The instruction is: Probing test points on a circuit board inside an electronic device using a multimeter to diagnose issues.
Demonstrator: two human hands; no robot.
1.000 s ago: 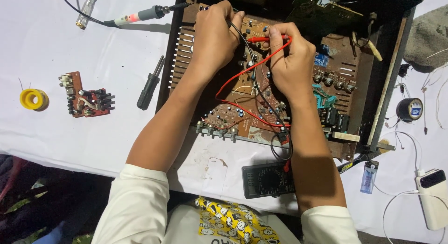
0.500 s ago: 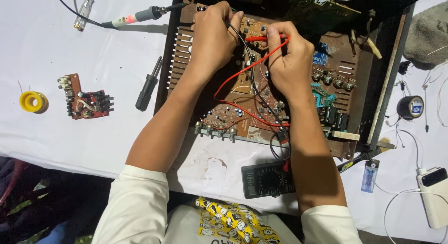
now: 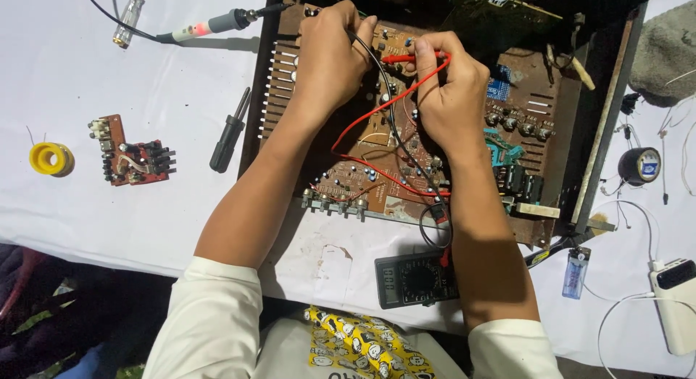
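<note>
screwdriver lies beside open chassis.

Setting: an electronics repair bench, makeshift, covered by a white cloth. Evidence: opened amplifier chassis with exposed circuit boards, digital multimeter, soldering iron, solder spool, screwdriver, loose small board, insulating tape.

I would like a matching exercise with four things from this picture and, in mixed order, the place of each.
Things:
1. red probe
2. multimeter
3. yellow spool
4. screwdriver

Places:
A. far left on the white cloth
B. in the right hand
C. near table edge, between the forearms
D. just left of the open chassis

Pairs: 1-B, 2-C, 3-A, 4-D
</note>
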